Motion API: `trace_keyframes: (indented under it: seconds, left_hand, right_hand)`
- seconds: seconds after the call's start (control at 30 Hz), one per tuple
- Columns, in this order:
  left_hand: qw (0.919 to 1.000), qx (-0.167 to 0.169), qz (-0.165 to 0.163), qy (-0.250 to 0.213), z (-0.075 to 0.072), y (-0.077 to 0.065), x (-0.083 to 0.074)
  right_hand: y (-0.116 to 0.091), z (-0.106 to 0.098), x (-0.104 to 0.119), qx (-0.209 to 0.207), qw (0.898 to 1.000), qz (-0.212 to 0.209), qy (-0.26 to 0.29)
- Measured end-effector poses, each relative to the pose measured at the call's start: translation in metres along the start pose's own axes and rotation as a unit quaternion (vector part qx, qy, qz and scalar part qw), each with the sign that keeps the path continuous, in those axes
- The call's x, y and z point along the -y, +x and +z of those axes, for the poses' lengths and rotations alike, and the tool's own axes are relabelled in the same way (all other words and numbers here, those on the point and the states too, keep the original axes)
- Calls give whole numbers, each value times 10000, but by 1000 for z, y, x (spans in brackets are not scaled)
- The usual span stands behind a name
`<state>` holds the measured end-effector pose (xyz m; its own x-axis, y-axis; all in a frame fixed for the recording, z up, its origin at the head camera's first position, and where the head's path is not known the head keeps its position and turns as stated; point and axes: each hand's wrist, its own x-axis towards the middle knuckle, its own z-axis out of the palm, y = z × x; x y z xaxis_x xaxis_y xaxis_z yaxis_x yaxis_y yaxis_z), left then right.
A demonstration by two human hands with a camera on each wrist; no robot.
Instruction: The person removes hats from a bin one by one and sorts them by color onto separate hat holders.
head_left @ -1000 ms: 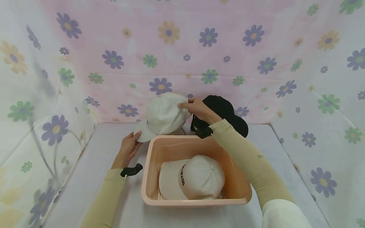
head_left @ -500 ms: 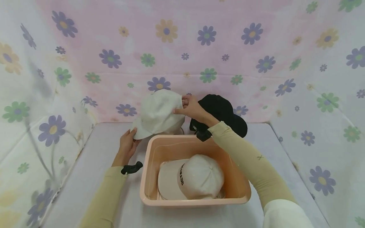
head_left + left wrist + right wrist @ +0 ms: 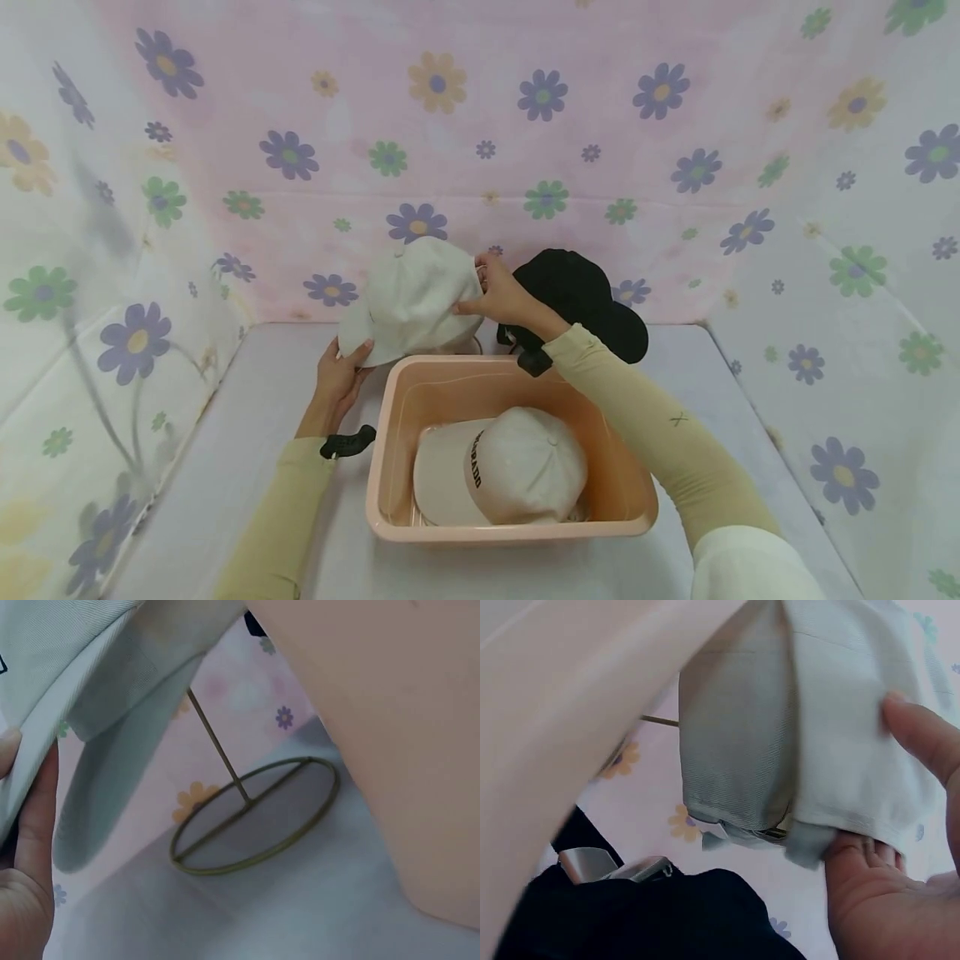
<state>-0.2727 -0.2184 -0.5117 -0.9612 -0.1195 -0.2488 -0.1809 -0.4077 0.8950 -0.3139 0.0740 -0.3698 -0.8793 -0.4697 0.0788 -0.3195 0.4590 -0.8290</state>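
Both hands hold a white baseball cap (image 3: pixel 420 292) by the back wall. My left hand (image 3: pixel 339 379) pinches its brim, thumb on top and fingers below. My right hand (image 3: pixel 504 292) grips the opposite lower edge, thumb outside and fingers tucked under the rim, as the right wrist view shows. A second pale brim (image 3: pixel 105 810) hangs just beneath the pinched one in the left wrist view. Under the caps stands a gold wire hat stand (image 3: pixel 247 801) with an oval ring base; its top is hidden by the fabric.
A peach plastic bin (image 3: pixel 510 533) stands in front of the caps. Inside it lies a beige cap (image 3: pixel 532 467) with dark lettering, brim to the left. Behind my right wrist is a black cap (image 3: pixel 573 287), close to the floral back wall (image 3: pixel 637 150).
The white cap has shifted left, its brim now farther left and higher. My left hand has followed it leftward, and my right hand has moved slightly left, still gripping the edge.
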Motion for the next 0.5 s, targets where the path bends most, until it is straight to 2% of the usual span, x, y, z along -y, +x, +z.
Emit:
trace_keyframes:
  seconds: [0.27, 0.5]
  left_hand:
    - [9975, 95, -421, 560, -2, 4, 20]
    - [9957, 71, -399, 831, 2, 3, 31]
  right_hand:
    - [-8, 3, -7, 321, 9993, 154, -106]
    - [-13, 3, -11, 418, 9978, 312, -397]
